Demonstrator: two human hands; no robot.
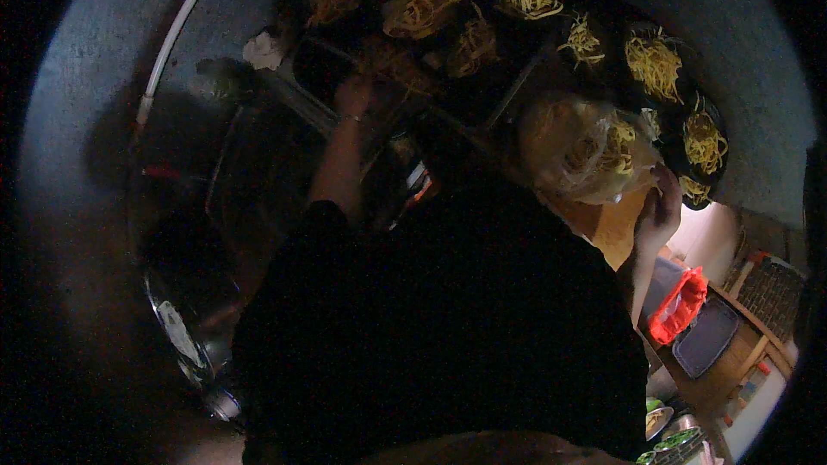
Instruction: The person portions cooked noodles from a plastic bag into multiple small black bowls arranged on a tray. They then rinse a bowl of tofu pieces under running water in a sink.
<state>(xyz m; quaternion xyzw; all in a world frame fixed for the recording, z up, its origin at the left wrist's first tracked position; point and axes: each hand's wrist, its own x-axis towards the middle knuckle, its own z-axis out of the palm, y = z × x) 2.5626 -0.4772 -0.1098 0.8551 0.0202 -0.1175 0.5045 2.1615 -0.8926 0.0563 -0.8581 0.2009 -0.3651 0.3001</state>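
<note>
My right hand (pixel 662 197) has its fingers closed on the rim of a clear plastic bag (pixel 549 135). Pale flat noodles (pixel 620 145) show inside that bag. My left hand (pixel 356 92) reaches forward into deep shadow, beside a dim nest of noodles (pixel 397 68). Its fingers are too dark to show whether they grip any of the strands. Beyond it lie more noodle nests, one brownish bundle (pixel 423 10) and another darker bundle (pixel 475 45). Farther right, yellower noodle nests (pixel 654 64) sit spaced apart on a dark surface.
A white pipe or hose (pixel 174 32) runs along the left wall. A crumpled white item (pixel 263 50) lies left of the noodles. At lower right are a red plastic bag (pixel 678 307), a dark cushioned seat (pixel 705 336) and bowls of food (pixel 658 420).
</note>
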